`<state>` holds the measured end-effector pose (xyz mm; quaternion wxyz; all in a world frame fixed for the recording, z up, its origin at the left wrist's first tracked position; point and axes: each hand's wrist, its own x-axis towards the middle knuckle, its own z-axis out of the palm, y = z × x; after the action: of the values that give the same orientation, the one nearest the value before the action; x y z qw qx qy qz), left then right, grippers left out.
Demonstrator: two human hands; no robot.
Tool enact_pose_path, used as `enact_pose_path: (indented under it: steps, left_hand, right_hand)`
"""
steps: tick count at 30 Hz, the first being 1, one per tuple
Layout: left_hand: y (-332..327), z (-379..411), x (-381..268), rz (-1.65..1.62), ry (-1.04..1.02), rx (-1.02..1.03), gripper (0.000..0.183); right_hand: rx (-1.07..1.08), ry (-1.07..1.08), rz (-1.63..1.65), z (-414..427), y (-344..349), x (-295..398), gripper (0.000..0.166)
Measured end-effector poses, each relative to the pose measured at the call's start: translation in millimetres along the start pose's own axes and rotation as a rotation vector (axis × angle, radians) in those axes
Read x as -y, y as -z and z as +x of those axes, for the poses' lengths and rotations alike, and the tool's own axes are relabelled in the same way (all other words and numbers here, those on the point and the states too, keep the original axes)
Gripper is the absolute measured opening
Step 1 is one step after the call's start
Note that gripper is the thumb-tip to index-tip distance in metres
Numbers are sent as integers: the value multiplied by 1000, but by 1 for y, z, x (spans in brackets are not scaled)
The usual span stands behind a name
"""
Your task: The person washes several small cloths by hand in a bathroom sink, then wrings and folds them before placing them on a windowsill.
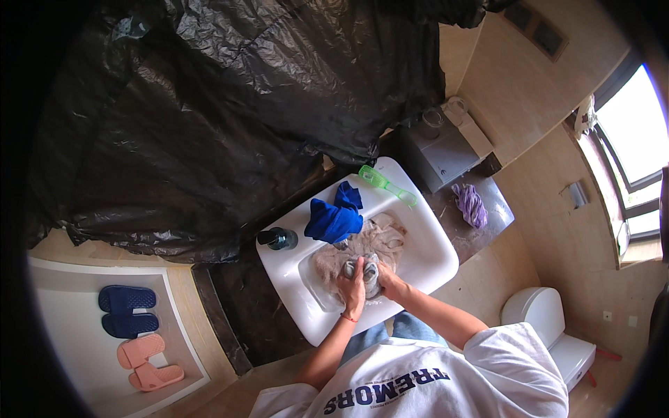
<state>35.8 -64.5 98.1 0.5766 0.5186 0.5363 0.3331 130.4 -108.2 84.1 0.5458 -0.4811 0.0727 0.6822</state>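
In the white washbasin [423,245], both hands grip a bunched light grey cloth [370,277]. My left hand [353,287] presses it from the left, a red string around that wrist. Opposite it, my right hand [392,282] has its fingers closed around the cloth's right side. Beneath and beyond them a wet beige cloth [381,237] lies in the bowl. A blue cloth [334,217] is draped at the basin's back, just above a partly visible metal spout [341,244]. The underside of the grey cloth is hidden.
A dark pump bottle [279,239] and a green brush [387,185] rest on the basin rim. On the dark counter to the right lie a purple cloth [471,205] and a grey box [439,149]. Black plastic sheeting [209,130] hangs behind. A toilet [538,313] stands at right.
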Motion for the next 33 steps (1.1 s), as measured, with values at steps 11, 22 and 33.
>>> enact_pose_path:
  steps: [11,22,33]
  left_hand:
    - [5,29,39,443,-411,109,23]
    - [14,3,14,-254,-4,356,100]
    - [47,23,-8,-976,907,735,62]
  right_hand:
    - [-438,-86,-145,58,17,-11,27]
    - [-525,826,-699,-21,-18,16,34]
    - [126,1224,-884,-76,-35,26,27]
